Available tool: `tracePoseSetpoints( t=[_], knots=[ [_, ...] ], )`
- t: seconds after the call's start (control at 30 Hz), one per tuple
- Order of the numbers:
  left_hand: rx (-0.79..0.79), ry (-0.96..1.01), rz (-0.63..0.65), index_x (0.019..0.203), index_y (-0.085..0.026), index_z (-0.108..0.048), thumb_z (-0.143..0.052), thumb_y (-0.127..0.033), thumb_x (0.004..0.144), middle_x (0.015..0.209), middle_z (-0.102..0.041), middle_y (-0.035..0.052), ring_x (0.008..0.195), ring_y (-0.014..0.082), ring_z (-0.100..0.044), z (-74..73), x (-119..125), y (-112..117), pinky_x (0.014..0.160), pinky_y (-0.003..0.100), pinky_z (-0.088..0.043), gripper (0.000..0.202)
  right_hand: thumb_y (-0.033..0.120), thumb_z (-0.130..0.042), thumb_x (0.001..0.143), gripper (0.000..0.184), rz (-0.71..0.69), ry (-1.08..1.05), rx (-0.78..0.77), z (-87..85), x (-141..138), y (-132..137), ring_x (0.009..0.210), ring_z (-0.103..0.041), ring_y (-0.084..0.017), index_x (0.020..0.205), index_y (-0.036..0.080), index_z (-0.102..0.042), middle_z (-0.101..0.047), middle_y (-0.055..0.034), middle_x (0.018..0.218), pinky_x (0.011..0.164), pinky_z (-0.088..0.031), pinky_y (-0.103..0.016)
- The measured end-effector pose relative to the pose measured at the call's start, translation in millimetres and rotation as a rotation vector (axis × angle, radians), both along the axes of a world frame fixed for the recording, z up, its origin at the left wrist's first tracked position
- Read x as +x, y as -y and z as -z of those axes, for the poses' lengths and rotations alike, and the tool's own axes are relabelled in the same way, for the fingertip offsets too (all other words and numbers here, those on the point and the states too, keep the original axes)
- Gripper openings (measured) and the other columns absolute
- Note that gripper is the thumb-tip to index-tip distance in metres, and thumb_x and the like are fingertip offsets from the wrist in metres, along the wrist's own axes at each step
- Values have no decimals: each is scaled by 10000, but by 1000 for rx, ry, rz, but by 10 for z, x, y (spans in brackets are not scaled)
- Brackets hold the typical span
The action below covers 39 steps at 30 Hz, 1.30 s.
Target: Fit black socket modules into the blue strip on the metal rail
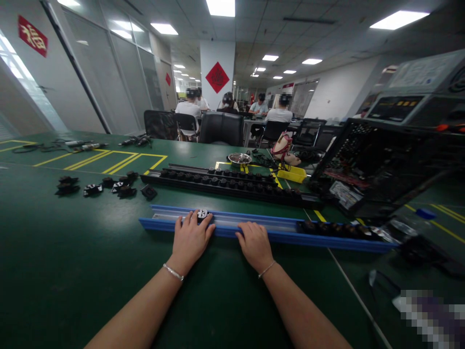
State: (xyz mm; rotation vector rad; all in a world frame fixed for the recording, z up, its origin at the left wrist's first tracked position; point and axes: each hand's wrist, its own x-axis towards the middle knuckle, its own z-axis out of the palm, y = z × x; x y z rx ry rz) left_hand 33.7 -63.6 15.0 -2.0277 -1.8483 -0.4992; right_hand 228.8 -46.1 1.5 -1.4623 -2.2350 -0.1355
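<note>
A long blue channel rail (279, 224) lies across the table in front of me. My left hand (191, 237) reaches over its near wall, fingers closed around a small black part with white markings (204, 215) that sits in the channel. Farther right, my right hand (255, 244) grips the near wall of the rail, its fingertips curled over the edge. Several black parts (337, 229) stand in a row inside the rail's right end. Between them and my right hand the channel floor shows bare.
Behind the blue rail lie black rails (232, 186) filled with black parts. Loose black parts (93, 189) lie at left. A metal dish (240, 159), a yellow tray (291, 173) and an open computer case (363, 169) stand farther back. People sit at a distant table.
</note>
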Motion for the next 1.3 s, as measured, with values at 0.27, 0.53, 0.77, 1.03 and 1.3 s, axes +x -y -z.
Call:
tracePoseSetpoints(
  t=[0.27, 0.53, 0.77, 1.03, 1.3],
  knots=[
    [26, 19, -37, 1172, -303, -609, -331, -392, 907, 1215, -594, 128, 1122, 286, -533, -4, -130, -37, 962, 501, -332, 394, 225, -507, 880, 103, -13, -38, 5, 17, 12, -18, 862, -522, -181, 945, 204, -584, -629, -23, 897, 776, -298, -311],
    [18, 31, -62, 1146, -284, -629, -316, -391, 917, 1146, -632, 147, 1126, 263, -545, 13, -233, -65, 972, 477, -327, 402, 226, -506, 881, 92, -23, -48, 36, 37, 23, -26, 841, -518, -182, 928, 199, -580, -623, -26, 868, 763, -295, -312],
    [13, 46, -66, 1132, -269, -639, -317, -380, 917, 1115, -646, 149, 1089, 263, -569, -5, -287, -76, 967, 480, -326, 402, 222, -507, 878, 89, -25, -50, 30, 30, 19, -21, 844, -517, -184, 928, 200, -579, -626, -28, 879, 761, -292, -313],
    [21, 30, -108, 1106, -268, -654, -339, -380, 905, 1122, -643, 144, 1061, 260, -581, -20, -356, -75, 972, 476, -317, 390, 221, -511, 877, 85, -23, -54, 40, 41, 17, -30, 836, -517, -178, 922, 204, -581, -628, -22, 873, 757, -295, -309],
    [-5, 24, -176, 1099, -277, -657, -311, -374, 913, 1108, -648, 131, 1052, 252, -579, -53, -431, -95, 963, 463, -315, 405, 214, -492, 882, 102, -25, -51, 46, 59, 26, -35, 836, -519, -178, 933, 203, -579, -631, -28, 877, 762, -295, -311]
  ],
)
